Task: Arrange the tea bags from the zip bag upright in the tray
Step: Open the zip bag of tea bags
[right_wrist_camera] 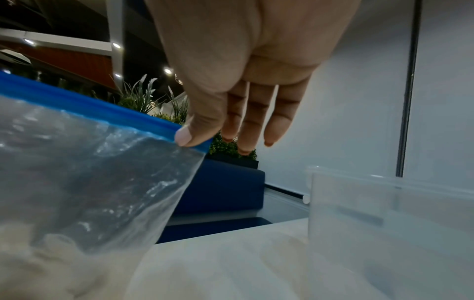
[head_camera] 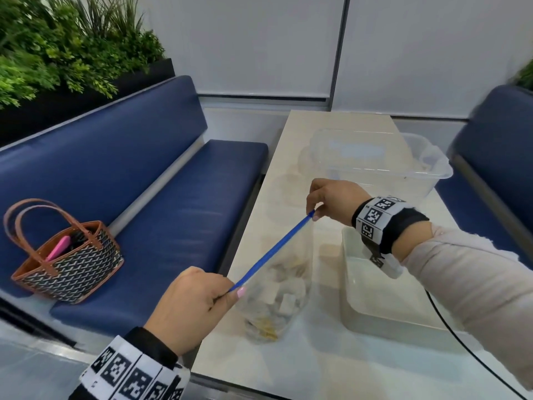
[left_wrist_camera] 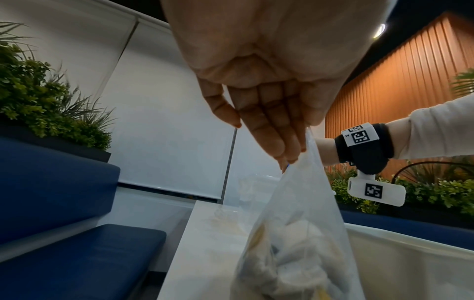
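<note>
A: The zip bag (head_camera: pixel 277 272) is held upright on the tabletop (head_camera: pixel 314 356), stretched taut by its blue seal strip (head_camera: pixel 271 251). One end is pinched by the left hand (head_camera: pixel 191 308), the other by the right hand (head_camera: pixel 336 202).

B: And the seal is not yet seen parted. The tea bags (head_camera: pixel 284 295) are heaped loose at the bottom, just beside the tray (head_camera: pixel 350 287), in which nothing is seen so far.

A: A risk can be judged here: if the corners are pulled too sharply, the strip could be snapped out of a pinch and the bag tipped over.

B: Then tea bags might be spilled across the tabletop. Their paper could also be creased, so upright standing would be made harder.
</note>
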Demonstrator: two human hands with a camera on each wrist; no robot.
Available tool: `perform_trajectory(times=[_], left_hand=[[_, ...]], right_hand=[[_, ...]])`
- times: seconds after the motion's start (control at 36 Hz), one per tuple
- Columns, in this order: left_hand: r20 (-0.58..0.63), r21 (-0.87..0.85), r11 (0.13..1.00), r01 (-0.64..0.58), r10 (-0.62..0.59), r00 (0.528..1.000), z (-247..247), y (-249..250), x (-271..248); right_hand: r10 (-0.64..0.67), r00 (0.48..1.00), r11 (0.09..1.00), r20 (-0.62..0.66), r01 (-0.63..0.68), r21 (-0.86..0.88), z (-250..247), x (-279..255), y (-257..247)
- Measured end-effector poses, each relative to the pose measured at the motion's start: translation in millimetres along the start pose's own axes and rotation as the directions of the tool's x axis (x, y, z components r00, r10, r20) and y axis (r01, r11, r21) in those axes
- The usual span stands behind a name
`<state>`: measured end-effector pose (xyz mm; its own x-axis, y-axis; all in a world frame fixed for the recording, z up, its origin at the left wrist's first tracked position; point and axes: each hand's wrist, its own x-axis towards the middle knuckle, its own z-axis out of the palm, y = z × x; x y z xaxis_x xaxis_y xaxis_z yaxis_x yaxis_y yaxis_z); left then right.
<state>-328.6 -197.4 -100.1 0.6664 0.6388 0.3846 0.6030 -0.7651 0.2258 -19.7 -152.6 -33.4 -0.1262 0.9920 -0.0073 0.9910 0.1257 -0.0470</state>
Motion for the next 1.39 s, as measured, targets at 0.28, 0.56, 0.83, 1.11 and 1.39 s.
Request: perform_trajectory(times=[0.28,0.56,0.83,1.11,1.39], left_hand=[[0.295,-0.218,0.962,0.166,-0.097,0.951,-15.0,-15.2,18.4],[0.526,-0.17,0.926,0.337,-0.204,0.826,-14.2,-7.4,122.3],[0.638,-0.022,0.991,0.136,-0.09,0.765,4.4,15.5,159.1],[0.516,-0.051,0.957,0.286,-0.22,0.828,3.0,7.3,150.5],[0.537,-0.482,0.707,0.517,-0.228,0.812,20.0,8.0,140.8]], right_hand=[[0.105,0.994,0.981,-0.04,-0.097,0.167,12.8,-4.9,0.2],[0.488,0.872,0.582,-0.041,-0.29,0.759,40.7,-25.7,-34.7],[0.408,0.889,0.566,0.206,-0.424,0.707,40.7,-27.7,-73.0],[0.454,0.883,0.479,0.121,-0.357,0.802,41.0,-33.3,-62.7],[0.395,0.9,0.216,0.183,-0.284,0.934,38.1,-32.9,-62.2]])
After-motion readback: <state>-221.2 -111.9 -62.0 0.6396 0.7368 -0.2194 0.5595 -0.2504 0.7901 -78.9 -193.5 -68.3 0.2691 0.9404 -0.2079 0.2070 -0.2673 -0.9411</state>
